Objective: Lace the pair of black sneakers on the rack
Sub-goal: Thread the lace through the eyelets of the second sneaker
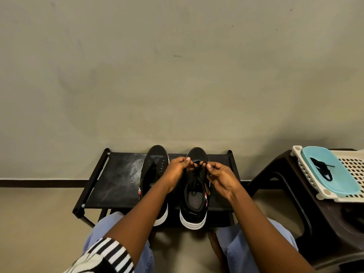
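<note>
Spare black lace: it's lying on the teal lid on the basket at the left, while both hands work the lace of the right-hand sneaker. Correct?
Not quite. The head view shows the spare black lace on the teal lid of the basket at the right, not the left. The rest holds: the left hand and right hand both pinch the lace of the right-hand sneaker.

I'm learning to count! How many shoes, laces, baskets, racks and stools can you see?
Sneakers: 2, the left sneaker and the right sneaker
Laces: 2, a threaded lace and a spare lace
Baskets: 1, a basket
Racks: 1, a rack
Stools: 1, a stool
Total: 7
</note>
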